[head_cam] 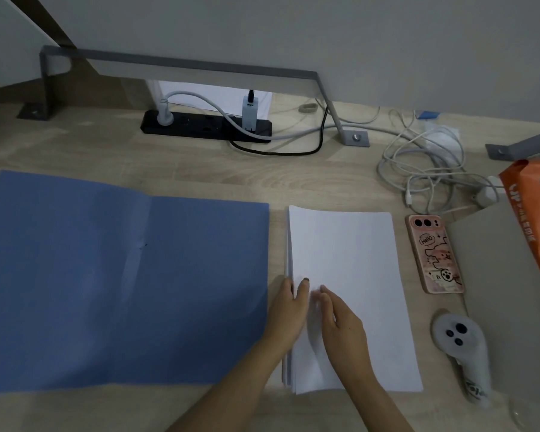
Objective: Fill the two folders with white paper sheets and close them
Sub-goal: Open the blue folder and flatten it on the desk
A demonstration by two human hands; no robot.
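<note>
Head view: paper stack [353, 275] runs lengthwise away from the person, beside the open folder [106, 275]. Left hand [286, 313] pinches the stack's edge; right hand [343, 325] lies flat atop.

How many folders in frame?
1: a blue folder, open flat on the desk, left of the paper stack. A second may be out of view.

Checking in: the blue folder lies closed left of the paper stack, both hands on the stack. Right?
No. The head view shows the blue folder lying open, not closed. It is left of the paper stack, and the left hand and right hand are both on the stack.
</note>
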